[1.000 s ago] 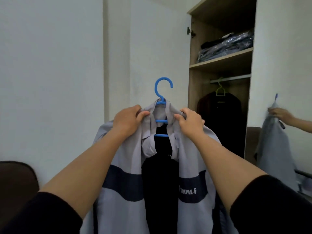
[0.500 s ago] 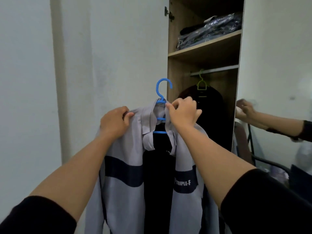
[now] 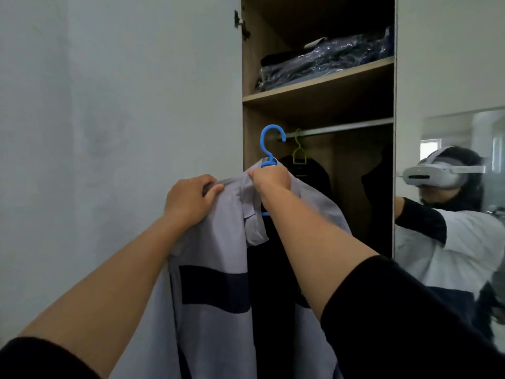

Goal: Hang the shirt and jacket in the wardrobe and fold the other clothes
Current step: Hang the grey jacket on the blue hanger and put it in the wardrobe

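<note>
Both hands hold a grey jacket (image 3: 213, 310) up in front of the open wardrobe (image 3: 318, 97). The left hand (image 3: 191, 199) has its grip closed on the fabric at the jacket's left shoulder, thumb on top and the other fingers tucked under the cloth, out of sight. The right hand (image 3: 270, 177) pinches the collar just under the neck of the blue hanger (image 3: 269, 149); its fingertips are hidden behind the knuckles. The hanger's hook stands clear above the collar, level with the rail (image 3: 341, 128) and just left of it; whether hook and rail touch is hard to tell. The hanger's shoulders are covered by the jacket, and only a short blue bar shows below the collar. The jacket hangs open, a dark band across the chest, its hem cut off by the bottom edge; the right forearm covers much of its right half. On the rail hangs a green hanger (image 3: 299, 151) carrying a dark garment (image 3: 314, 176), which melts into the shadowed interior. On the shelf (image 3: 317, 87) above lie plastic-wrapped clothes (image 3: 328, 61); what they are is unclear. At right, a mirror (image 3: 464, 214) shows the person wearing a headset, partly cut off by the frame edge.
</note>
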